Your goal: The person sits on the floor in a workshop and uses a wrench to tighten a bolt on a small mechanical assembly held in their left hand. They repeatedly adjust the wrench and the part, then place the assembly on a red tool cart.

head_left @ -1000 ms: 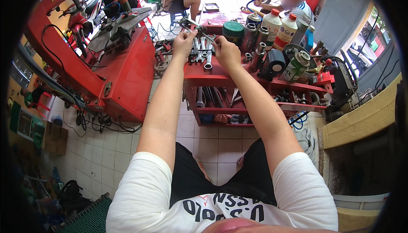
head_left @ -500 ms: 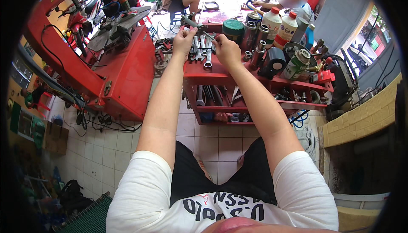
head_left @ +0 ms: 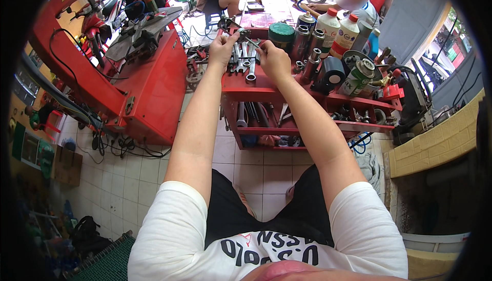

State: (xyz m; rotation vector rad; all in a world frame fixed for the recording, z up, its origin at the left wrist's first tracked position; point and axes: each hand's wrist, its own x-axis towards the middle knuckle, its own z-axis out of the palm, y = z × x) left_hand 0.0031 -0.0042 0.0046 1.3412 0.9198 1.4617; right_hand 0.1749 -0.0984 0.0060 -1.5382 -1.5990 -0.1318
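Both my hands are over the top shelf of the red tool cart (head_left: 256, 92). My left hand (head_left: 221, 50) and right hand (head_left: 271, 58) pinch a small metal tool (head_left: 247, 37) between them, its length running hand to hand, above the wrenches (head_left: 245, 63).

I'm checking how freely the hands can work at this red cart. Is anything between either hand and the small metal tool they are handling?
Nothing visible does. The left hand and right hand both meet at the small metal tool above the red cart's top shelf. Wrenches lie beneath them; bottles stand off to the right.
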